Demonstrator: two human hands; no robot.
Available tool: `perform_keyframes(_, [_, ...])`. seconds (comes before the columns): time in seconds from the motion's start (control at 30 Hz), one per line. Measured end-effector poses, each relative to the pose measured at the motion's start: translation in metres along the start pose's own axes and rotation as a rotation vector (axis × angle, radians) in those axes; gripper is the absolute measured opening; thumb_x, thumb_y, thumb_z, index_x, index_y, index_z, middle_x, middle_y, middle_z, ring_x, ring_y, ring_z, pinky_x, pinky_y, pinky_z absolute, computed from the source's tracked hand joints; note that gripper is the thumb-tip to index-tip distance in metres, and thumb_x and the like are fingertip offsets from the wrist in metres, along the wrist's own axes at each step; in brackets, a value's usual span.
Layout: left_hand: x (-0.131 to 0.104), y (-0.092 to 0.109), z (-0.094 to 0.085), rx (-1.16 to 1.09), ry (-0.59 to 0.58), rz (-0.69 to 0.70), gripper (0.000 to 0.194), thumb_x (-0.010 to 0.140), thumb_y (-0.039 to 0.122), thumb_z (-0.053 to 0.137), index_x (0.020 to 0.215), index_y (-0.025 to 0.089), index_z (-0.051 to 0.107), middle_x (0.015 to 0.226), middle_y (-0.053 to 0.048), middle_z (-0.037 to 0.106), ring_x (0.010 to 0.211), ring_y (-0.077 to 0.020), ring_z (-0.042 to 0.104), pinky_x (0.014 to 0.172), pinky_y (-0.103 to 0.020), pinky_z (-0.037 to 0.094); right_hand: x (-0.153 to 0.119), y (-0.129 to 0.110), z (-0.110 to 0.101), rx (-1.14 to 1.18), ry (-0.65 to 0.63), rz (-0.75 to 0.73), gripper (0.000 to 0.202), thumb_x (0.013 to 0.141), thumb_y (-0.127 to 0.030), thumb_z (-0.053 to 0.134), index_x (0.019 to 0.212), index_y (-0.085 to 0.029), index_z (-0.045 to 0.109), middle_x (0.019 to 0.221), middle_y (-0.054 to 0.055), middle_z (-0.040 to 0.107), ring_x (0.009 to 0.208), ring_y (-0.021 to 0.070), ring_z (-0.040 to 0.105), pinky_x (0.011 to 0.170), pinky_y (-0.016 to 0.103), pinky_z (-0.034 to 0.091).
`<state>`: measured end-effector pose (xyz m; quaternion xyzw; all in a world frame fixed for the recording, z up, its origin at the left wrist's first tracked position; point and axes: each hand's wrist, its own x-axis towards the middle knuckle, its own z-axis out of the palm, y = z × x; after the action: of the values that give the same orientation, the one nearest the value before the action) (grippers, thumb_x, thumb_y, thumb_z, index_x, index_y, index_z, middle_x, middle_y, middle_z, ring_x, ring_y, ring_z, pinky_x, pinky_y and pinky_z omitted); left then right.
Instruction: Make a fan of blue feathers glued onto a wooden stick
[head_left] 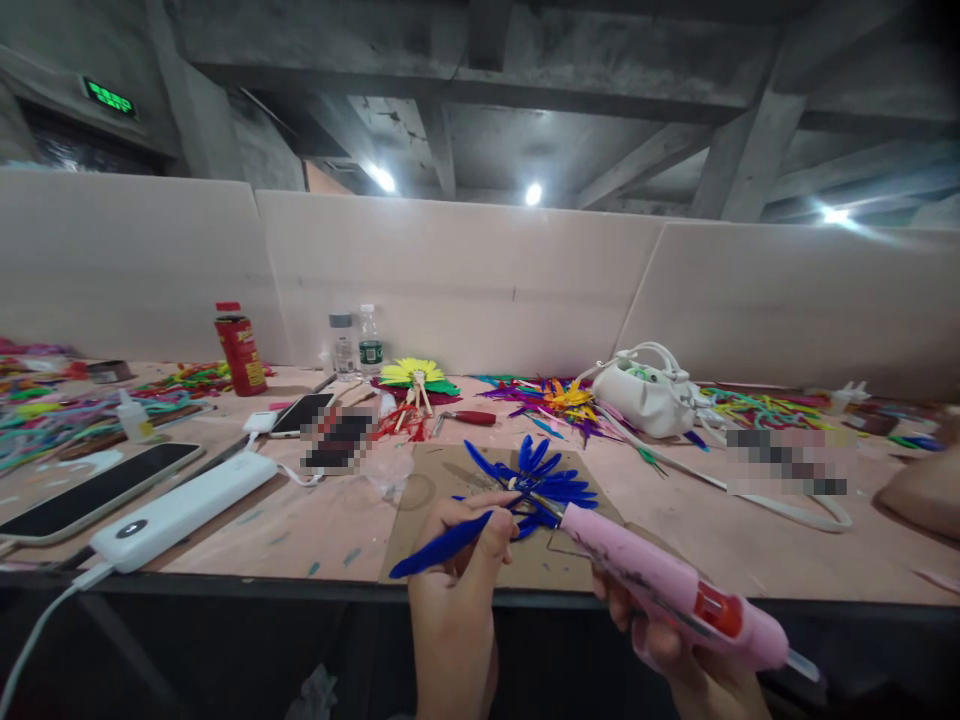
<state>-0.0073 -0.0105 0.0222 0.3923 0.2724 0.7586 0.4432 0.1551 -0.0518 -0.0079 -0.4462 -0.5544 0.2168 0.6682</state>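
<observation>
My left hand [469, 560] pinches a single blue feather [442, 545], its tip pointing to the lower left. My right hand [667, 640] is wrapped around a pink hot glue gun [652, 575] with a clear glue stick poking out of its back end. The gun's nozzle points left, close to the inner end of the feather. Just behind both lies a round spread of blue feathers [559, 480] on a brown cardboard sheet [427, 480]. Whether the nozzle touches the feather, I cannot tell.
To the left lie a white power bank [187, 510] and a phone [97, 490]. Farther back are a red bottle [241, 350], a yellow feather flower [416, 375], a red-handled tool [471, 417] and a white handbag [649, 390]. Another person's arm [922, 495] rests at the right edge.
</observation>
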Motion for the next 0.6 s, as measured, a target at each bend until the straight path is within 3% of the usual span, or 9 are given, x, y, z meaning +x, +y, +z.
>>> perform_keyframes(0.13, [0.001, -0.001, 0.000, 0.009, -0.001, 0.022, 0.015, 0.083, 0.030, 0.085, 0.082, 0.020, 0.073, 0.085, 0.000, 0.076, 0.066, -0.0111, 0.064, 0.068, -0.023, 0.053, -0.002, -0.004, 0.000, -0.054, 0.029, 0.027, 0.059, 0.079, -0.083, 0.062, 0.081, -0.025, 0.074, 0.073, 0.004, 0.068, 0.058, 0.0189, 0.057, 0.061, 0.033, 0.050])
perform_keyframes(0.4, [0.001, 0.000, 0.000, 0.032, -0.009, 0.032, 0.016, 0.084, 0.029, 0.083, 0.079, 0.020, 0.071, 0.088, -0.001, 0.077, 0.067, -0.0114, 0.063, 0.067, -0.023, 0.053, -0.005, 0.009, -0.005, -0.030, 0.059, 0.000, 0.060, 0.079, -0.081, 0.065, 0.094, -0.025, 0.076, 0.073, 0.004, 0.070, 0.063, 0.0219, 0.065, 0.061, 0.031, 0.052])
perform_keyframes(0.6, [0.001, 0.001, 0.001, 0.050, 0.001, 0.034, 0.016, 0.082, 0.031, 0.084, 0.081, 0.020, 0.073, 0.084, -0.001, 0.075, 0.065, -0.0122, 0.064, 0.063, -0.024, 0.053, -0.006, 0.011, -0.005, -0.052, 0.074, -0.015, 0.057, 0.081, -0.080, 0.064, 0.087, -0.025, 0.075, 0.073, 0.004, 0.069, 0.069, 0.0234, 0.065, 0.065, 0.032, 0.052])
